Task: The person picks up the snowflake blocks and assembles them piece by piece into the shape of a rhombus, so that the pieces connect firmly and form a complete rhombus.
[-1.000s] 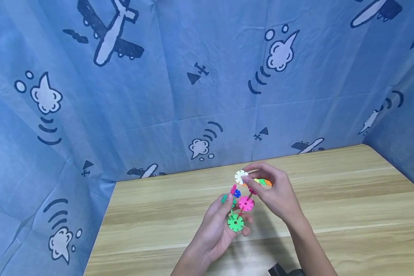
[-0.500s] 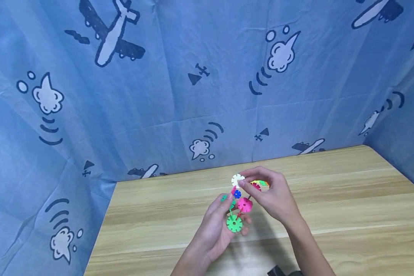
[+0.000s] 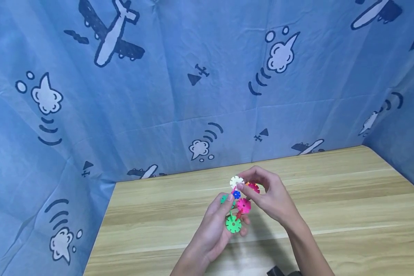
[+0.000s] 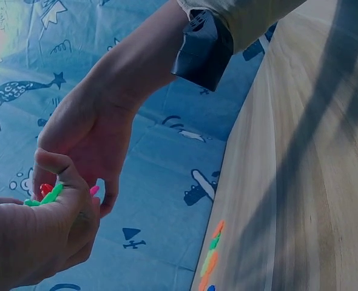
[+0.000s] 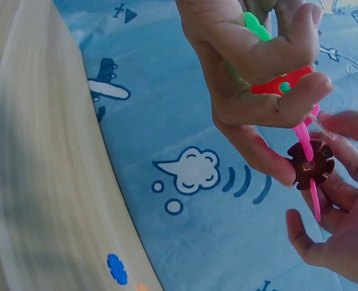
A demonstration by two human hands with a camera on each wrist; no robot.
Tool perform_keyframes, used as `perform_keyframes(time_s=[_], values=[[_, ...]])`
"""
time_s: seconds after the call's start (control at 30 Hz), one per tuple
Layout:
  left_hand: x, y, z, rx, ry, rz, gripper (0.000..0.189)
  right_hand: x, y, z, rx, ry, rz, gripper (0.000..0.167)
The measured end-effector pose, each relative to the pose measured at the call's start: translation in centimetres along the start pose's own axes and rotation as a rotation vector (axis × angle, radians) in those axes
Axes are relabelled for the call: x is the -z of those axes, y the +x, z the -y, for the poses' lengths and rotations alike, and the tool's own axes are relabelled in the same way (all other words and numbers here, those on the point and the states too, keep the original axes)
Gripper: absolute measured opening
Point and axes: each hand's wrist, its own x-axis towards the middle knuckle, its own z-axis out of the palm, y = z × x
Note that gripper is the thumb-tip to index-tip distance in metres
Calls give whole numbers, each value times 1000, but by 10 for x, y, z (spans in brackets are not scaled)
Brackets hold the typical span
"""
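Observation:
My left hand (image 3: 215, 226) holds a chain of notched plastic snowflake discs between thumb and fingers. A bright green disc (image 3: 233, 224) hangs at its near end, a pink disc (image 3: 243, 206) sits to the right, and a darker green one (image 3: 224, 199) is partly under the thumb. Above the thumb, my right hand (image 3: 270, 193) pinches a white disc (image 3: 236, 182), which overlaps the chain's upright pink disc in the head view. A crimson disc (image 3: 253, 188) shows beside the right fingers. From the right wrist view, a dark brownish-red disc (image 5: 311, 163) lies at a left fingertip.
On the wooden table (image 3: 141, 222) behind the hands lie a blue disc (image 5: 117, 269) and a row of orange and green pieces (image 4: 212, 254). Blue airplane-print cloth (image 3: 207, 96) hangs along the table's back and sides. A black device (image 4: 204, 51) is worn on the right wrist.
My right hand has moved left and slightly down with the white disc, closer to the left thumb. It now covers most of the orange and green pieces behind. The left hand has barely moved.

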Motion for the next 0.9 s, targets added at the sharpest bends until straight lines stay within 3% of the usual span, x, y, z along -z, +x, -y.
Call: perform_keyframes(time_s=[0.13, 0.23, 0.4, 0.6, 0.9], values=[[0, -1, 0, -8, 5, 22, 23, 2, -1, -2, 29, 38, 102, 42], [0, -1, 1, -11, -8, 42, 23, 3, -1, -3, 60, 57, 138, 48], [0, 0, 4, -29, -16, 32, 19, 1, -1, -1, 76, 44, 94, 46], [-1, 2, 6, -48, 41, 18, 16, -1, -3, 5, 68, -2, 57, 48], [-2, 1, 1, -16, 104, 17, 19, -1, -7, 12, 61, 37, 31, 45]])
